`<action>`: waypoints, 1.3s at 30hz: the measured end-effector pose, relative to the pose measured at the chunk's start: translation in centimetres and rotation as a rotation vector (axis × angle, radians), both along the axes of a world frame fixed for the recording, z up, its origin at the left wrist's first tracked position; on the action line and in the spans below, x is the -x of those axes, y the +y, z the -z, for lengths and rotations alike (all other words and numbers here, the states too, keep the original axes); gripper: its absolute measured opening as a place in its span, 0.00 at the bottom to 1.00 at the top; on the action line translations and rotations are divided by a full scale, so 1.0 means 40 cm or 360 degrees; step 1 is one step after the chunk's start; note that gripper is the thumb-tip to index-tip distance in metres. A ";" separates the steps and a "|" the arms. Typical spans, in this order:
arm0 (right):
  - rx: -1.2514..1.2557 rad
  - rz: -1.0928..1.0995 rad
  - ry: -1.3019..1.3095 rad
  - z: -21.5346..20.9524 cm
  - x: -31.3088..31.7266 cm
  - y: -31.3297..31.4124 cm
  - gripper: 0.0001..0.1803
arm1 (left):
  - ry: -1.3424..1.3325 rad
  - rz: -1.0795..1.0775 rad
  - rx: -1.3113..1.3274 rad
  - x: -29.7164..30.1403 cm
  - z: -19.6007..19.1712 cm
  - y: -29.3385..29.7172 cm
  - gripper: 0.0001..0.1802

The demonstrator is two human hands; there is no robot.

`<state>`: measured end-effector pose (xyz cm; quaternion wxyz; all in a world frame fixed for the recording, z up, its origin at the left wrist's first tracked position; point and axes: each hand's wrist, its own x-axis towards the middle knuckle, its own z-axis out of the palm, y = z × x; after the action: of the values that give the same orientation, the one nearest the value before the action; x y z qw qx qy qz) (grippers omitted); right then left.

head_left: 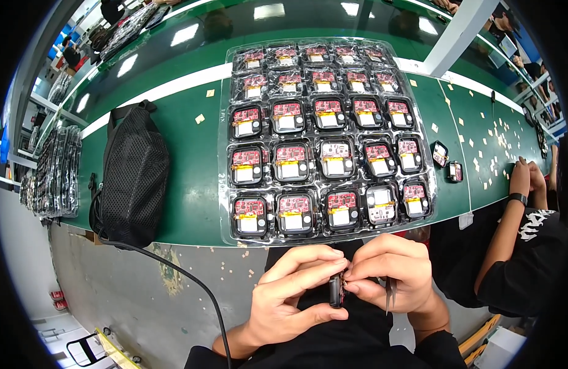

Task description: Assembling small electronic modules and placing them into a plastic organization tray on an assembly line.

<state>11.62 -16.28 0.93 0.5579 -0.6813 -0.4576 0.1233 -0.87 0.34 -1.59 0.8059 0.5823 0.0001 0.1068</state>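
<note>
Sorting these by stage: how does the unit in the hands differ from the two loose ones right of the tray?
The held unit is off the table, pinched edge-on between both hands; the loose pair lie flat on the green table, untouched. The held one shows only its dark side; the pair show their inner faces. All are small and dark-cased.

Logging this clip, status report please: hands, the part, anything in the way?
Left hand and right hand both pinching one small black module below the table edge. Tweezers tucked in right hand. Clear tray of modules ahead; nothing blocking.
</note>
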 end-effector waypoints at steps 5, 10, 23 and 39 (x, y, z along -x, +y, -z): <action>0.0095 0.0059 0.0021 -0.020 0.005 0.003 0.11 | 0.0028 -0.0057 -0.0116 -0.001 -0.007 -0.003 0.33; 0.0105 0.0100 -0.0042 -0.020 0.010 0.005 0.11 | 0.0027 -0.0083 -0.0209 0.001 -0.005 -0.004 0.32; 0.0127 0.0088 -0.0124 -0.018 0.009 0.000 0.09 | 0.0024 -0.0069 -0.0258 0.003 -0.001 -0.006 0.32; 0.0126 0.0058 -0.0226 -0.015 0.004 0.007 0.08 | -0.0001 -0.0051 -0.0303 0.002 0.002 -0.003 0.32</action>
<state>11.46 -15.99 1.54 0.4988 -0.7181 -0.4783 0.0826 -0.94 0.24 -1.67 0.7452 0.6561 -0.0012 0.1193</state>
